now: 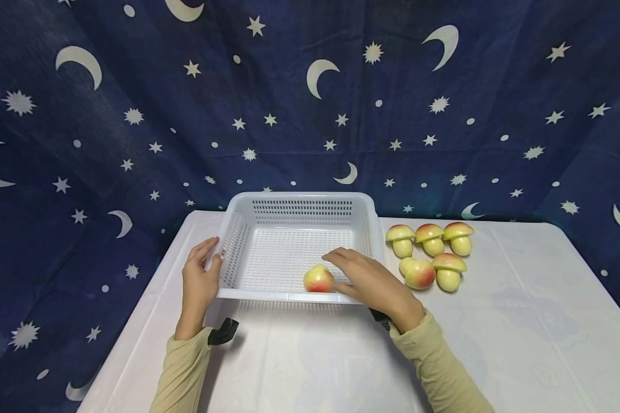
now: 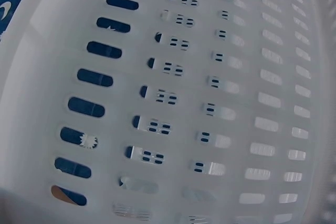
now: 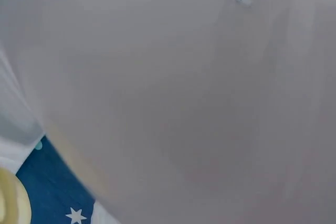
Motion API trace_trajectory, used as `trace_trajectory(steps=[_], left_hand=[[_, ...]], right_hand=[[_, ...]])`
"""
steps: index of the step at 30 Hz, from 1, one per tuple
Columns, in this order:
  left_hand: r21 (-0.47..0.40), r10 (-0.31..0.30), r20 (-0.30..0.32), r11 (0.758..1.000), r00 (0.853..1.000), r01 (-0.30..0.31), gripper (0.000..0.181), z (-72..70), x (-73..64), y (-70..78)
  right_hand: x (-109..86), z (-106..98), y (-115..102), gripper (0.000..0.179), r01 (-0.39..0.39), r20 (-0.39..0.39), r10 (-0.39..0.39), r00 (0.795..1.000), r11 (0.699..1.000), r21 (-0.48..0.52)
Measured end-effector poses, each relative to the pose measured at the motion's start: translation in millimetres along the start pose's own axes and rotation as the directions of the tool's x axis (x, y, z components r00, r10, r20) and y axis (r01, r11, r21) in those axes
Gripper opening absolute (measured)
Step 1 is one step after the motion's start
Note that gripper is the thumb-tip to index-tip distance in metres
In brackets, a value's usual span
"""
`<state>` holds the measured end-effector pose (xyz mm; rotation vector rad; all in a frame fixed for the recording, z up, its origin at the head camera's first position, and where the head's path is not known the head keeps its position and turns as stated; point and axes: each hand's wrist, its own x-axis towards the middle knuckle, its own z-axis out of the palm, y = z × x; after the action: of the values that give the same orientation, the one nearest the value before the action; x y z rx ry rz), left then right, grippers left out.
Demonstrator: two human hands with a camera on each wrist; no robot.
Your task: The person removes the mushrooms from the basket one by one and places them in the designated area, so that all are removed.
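A white perforated plastic basket point(image 1: 299, 297) stands on the table, also filling the left wrist view as a slotted wall point(image 2: 173, 87). One yellow-and-red toy mushroom point(image 1: 318, 279) lies inside near its front wall. My right hand point(image 1: 369, 281) reaches over the front right of the basket, fingers extended just right of that mushroom, apparently apart from it. Outside the left wall, my left hand point(image 1: 200, 281) has its fingers loosely spread beside the rim; contact is hard to tell. A grey blurred surface covers most of the right wrist view.
Right of the basket, several similar toy mushrooms are grouped in two rows, among them one lying on its side point(image 1: 418, 274) and one upright point(image 1: 448, 272). A white cloth point(image 1: 310, 361) covers the table. Behind hangs a dark blue curtain point(image 1: 289, 69) with moons and stars.
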<state>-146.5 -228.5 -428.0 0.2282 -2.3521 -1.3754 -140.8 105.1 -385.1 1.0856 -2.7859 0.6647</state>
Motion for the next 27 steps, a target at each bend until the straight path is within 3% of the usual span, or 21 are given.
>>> trace_trajectory(steps=[6,13,27], left_hand=[[-0.004,-0.003,0.004,1.000,1.000,0.003,0.041,-0.8,0.2,-1.1],[0.000,-0.020,0.010,1.000,1.000,0.020,0.042,-2.8,-0.2,0.4],[-0.017,-0.013,0.012,1.000,1.000,0.013,0.042,-0.1,0.1,0.6]], right_hand=[[2.1,6.6,-2.1,0.043,-0.072,-0.006,0.073,0.997,0.996,0.042],[8.3,10.2,-5.5,0.042,-0.089,0.039,0.088,0.995,0.995,0.032],[22.0,20.1,-2.0,0.052,-0.169,0.093,0.155,0.983,0.973,0.159]])
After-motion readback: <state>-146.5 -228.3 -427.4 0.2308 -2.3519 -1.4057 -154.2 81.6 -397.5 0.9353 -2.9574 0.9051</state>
